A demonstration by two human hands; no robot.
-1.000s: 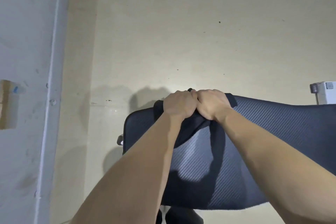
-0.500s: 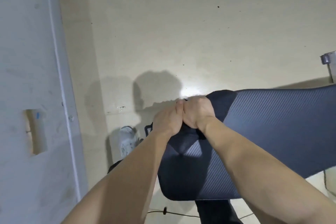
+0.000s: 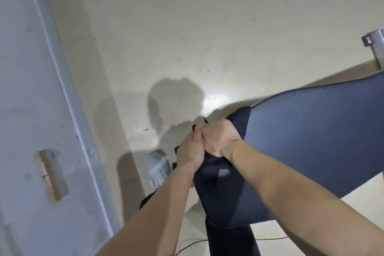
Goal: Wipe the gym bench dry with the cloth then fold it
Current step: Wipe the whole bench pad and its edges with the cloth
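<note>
The dark grey ribbed gym bench pad (image 3: 311, 141) stretches from the middle to the right edge. A dark cloth (image 3: 239, 118) lies bunched over the pad's left end. My left hand (image 3: 190, 148) and my right hand (image 3: 220, 137) sit side by side, fists touching, and both grip the cloth at that end. Much of the cloth is hidden under my hands and blends into the shadowed pad below them.
A pale wall or door panel (image 3: 31, 110) with a rectangular cut-out fills the left. A white shoe (image 3: 156, 169) lies on the beige floor beside the bench end. A grey metal fitting (image 3: 374, 43) sits at the right edge. A thin cable (image 3: 193, 243) runs under the bench.
The view has swung and tilted, so the bench now slants up to the right. My hands stay together, gripping the cloth at the pad's left end. The shoe has come into view.
</note>
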